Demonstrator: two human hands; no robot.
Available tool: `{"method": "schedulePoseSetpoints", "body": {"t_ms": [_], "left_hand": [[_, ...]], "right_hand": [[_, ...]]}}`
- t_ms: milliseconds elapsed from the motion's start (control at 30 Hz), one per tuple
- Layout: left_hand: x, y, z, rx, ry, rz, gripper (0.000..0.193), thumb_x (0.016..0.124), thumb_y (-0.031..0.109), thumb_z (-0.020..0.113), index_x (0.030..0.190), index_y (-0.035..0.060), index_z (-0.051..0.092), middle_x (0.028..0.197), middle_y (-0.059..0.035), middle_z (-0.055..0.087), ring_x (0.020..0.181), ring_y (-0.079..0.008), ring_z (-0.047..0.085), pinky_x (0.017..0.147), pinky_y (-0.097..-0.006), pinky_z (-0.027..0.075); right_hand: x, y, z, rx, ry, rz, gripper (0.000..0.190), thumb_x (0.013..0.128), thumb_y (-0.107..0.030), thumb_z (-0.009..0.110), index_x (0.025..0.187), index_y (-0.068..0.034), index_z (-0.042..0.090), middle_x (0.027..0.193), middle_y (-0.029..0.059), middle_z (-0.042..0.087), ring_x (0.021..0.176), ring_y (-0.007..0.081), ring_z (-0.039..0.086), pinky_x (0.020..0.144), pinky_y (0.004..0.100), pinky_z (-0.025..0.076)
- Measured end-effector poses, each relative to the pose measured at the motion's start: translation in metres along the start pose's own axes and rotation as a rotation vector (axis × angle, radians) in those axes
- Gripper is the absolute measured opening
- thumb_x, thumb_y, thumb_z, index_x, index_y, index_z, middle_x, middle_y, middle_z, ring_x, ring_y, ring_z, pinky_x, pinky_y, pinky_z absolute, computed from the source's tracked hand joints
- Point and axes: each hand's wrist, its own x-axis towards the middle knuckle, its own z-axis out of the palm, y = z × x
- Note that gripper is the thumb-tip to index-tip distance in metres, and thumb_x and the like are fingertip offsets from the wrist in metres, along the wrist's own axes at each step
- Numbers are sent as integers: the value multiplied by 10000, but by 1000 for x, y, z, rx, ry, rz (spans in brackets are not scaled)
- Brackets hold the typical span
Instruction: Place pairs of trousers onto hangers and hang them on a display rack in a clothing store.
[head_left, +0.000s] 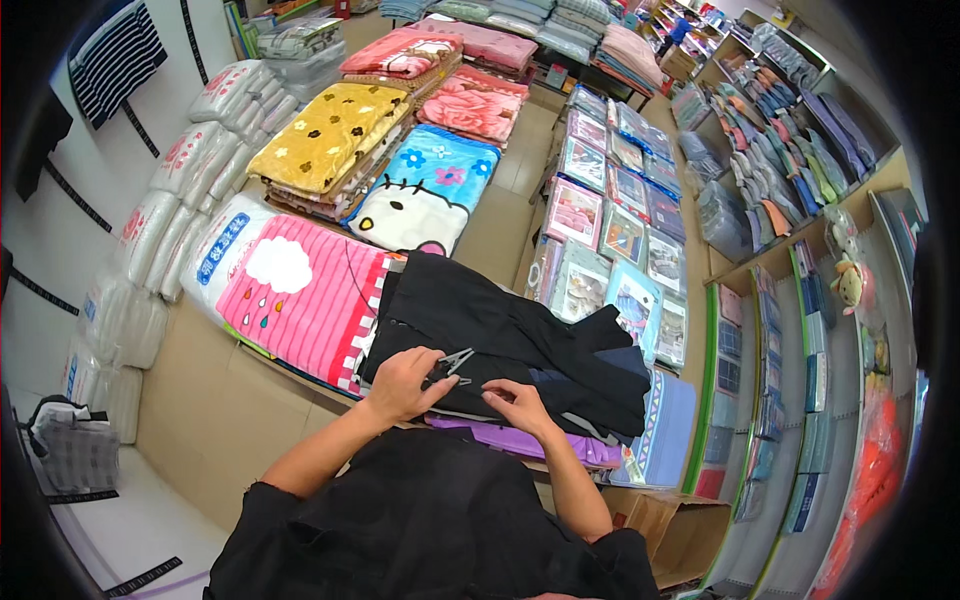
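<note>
My left hand (406, 382) holds a small metal clip-like tool (453, 363) between thumb and fingers; its two pale arms spread apart in a V and point right. Whether it is thread snips or a hanger clip, I cannot tell. Just right of it hovers my right hand (517, 405), its fingers loosely curled and thumb apart, with nothing plainly in it. Under both hands lies a pile of black garments (480, 315), spread over folded textiles. Beside the pile, to the left, is a pink striped blanket (307, 292) with a white cloud.
A purple folded textile (525, 441) shows under the pile's near edge, a blue one (664, 427) at its right. Beyond are a yellow blanket (330, 135), a blue cartoon blanket (427, 187) and packaged bedding (574, 214). An open cardboard box (675, 525) stands at lower right, near shelves.
</note>
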Motion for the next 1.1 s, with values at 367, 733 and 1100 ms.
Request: {"method": "schedulePoseSetpoints", "body": {"t_ms": [367, 733, 1100], "left_hand": [[-56, -74, -28, -139, 271, -482, 400, 990, 254, 739, 1223, -56, 643, 941, -174, 686, 811, -273, 703, 741, -378, 558], [-104, -150, -36, -293, 301, -835, 426, 999, 267, 726, 1265, -54, 641, 990, -157, 700, 839, -232, 699, 746, -350, 558], [-118, -163, -75, -288, 110, -847, 403, 978, 255, 750, 1294, 21, 660, 1025, -121, 710, 872, -221, 707, 787, -338, 571]], "right_hand": [[56, 38, 21, 43, -51, 55, 254, 1043, -190, 683, 1190, 10, 740, 1044, 64, 769, 902, 134, 736, 828, 292, 588], [206, 33, 65, -175, 59, -68, 220, 946, -121, 713, 1135, -11, 740, 1013, 142, 745, 754, 200, 752, 745, 343, 583], [433, 72, 86, -600, 210, -143, 646, 906, -148, 707, 1493, -1, 481, 1552, 291, 484, 1489, 436, 429, 1222, 487, 377]]}}
